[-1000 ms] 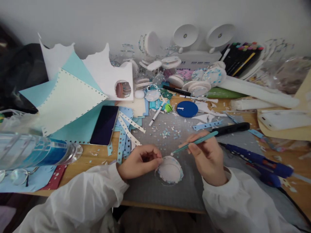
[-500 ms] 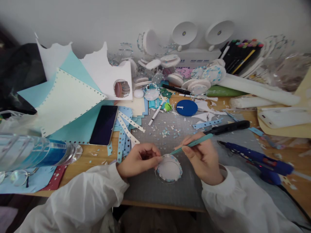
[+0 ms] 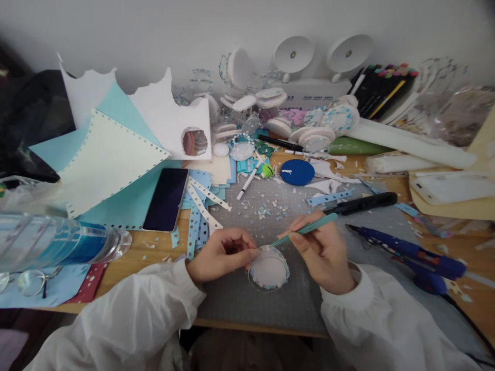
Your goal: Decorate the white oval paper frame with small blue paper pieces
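our left hand [image 3: 222, 255] pinches the white disc's [image 3: 268, 270] left rim | our right hand [image 3: 323, 252] grips teal tweezers [image 3: 305, 229], tip on the disc's upper edge | disc lies between both hands

A plain white wall [image 3: 154, 26] is running along the far side, well beyond the right hand [image 3: 323, 255]. A wooden table [image 3: 154, 255] is stretching out to either side of the left hand [image 3: 222, 255], with a grey cutting mat [image 3: 247, 304] lying beneath both. Soft, even light is falling across the surface.

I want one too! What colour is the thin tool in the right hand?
Teal, a blue-green. The thin tool shows best in the head view.
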Demonstrator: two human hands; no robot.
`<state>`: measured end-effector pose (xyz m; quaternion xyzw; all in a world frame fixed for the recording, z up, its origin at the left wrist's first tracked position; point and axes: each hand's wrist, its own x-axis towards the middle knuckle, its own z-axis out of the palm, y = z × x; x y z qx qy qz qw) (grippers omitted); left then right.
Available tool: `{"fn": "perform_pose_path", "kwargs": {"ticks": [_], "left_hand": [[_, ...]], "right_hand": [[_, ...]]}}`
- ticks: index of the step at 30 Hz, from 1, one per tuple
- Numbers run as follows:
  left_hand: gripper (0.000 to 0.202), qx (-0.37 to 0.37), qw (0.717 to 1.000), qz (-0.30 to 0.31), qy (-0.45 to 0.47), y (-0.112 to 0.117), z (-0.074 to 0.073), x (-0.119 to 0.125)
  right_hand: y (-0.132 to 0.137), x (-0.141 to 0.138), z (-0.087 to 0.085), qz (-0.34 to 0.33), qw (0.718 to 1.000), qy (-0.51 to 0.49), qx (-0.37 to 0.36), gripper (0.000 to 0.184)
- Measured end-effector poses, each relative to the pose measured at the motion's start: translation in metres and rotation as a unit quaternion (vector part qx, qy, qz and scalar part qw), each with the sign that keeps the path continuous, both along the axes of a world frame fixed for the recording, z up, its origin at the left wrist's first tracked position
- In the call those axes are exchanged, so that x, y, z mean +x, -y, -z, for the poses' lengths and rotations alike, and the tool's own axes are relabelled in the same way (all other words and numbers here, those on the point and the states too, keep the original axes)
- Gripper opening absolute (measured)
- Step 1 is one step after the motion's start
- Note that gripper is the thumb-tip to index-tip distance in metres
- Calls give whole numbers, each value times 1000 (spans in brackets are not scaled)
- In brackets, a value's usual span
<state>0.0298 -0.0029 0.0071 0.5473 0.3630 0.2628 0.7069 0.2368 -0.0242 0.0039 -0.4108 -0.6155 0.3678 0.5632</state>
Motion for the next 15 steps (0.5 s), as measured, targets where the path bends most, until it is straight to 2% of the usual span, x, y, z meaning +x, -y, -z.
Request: {"fn": "perform_pose_path", "kwargs": {"ticks": [15], "left_hand": [[30, 0, 1000, -3, -3, 0, 0, 0]], "right_hand": [[-1, 0, 2, 2, 1000, 19, 11, 5]]}}
